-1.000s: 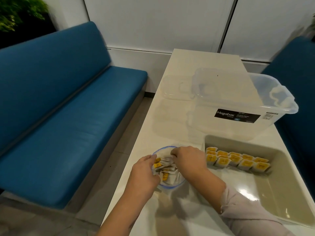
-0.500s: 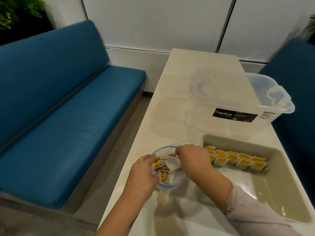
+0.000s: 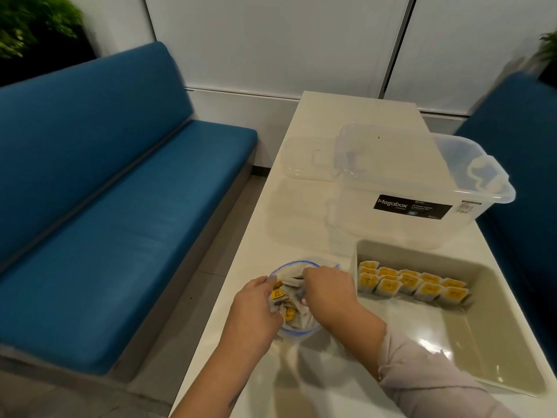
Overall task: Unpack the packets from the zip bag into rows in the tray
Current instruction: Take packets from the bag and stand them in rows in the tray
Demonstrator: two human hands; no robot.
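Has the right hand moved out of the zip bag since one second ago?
No. The right hand stays in the mouth of the zip bag, just left of the tray.

Clear plastic zip bag with blue rim (image 3: 301, 262): standing open at lower centre, holding jumbled white-and-yellow packets (image 3: 283, 297). Shallow beige rectangular tray (image 3: 497, 351): lying at lower right, carrying two rows of upright packets (image 3: 413, 285) along its far edge.

White panelled wall (image 3: 271, 40) at rear, divided by dark vertical seams. Blue upholstered bench seat (image 3: 105, 206) along the left; a second blue seat (image 3: 518, 146) on the right. Cream glossy tabletop (image 3: 301, 206) between them, reflecting overhead light. Grey tiled floor (image 3: 223, 236). Green foliage (image 3: 30, 22) in the upper left corner.
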